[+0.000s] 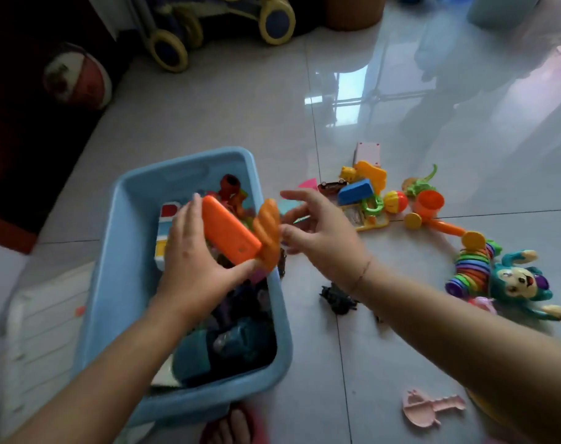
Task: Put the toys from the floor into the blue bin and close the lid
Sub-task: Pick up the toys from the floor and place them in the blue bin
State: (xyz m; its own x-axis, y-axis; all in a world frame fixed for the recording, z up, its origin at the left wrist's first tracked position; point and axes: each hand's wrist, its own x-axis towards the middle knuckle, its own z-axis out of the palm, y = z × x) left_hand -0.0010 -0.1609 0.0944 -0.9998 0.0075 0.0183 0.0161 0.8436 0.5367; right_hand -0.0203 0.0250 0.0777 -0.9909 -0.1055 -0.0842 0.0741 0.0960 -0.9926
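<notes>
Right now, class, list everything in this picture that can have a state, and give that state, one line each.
Blue bin: uncovered, partly filled with toys.
Orange toy: held over the bin, not yet dropped.
Left hand: grips the orange toy.
Right hand: open, fingers spread, beside the toy.
Toy monkey: lying on the floor.
Pink toy: flat on the floor.
Toy pile: on the floor, right of the bin.

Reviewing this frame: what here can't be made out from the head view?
Head view: whether the right hand touches the bread-shaped toy; motion blur smears both.
Inside the blue bin, near end: dark, covered by the left hand and forearm.
The dark toy on the floor: small, partly behind the right wrist.
The yellow thing at lower right: hidden by the right forearm.
</notes>
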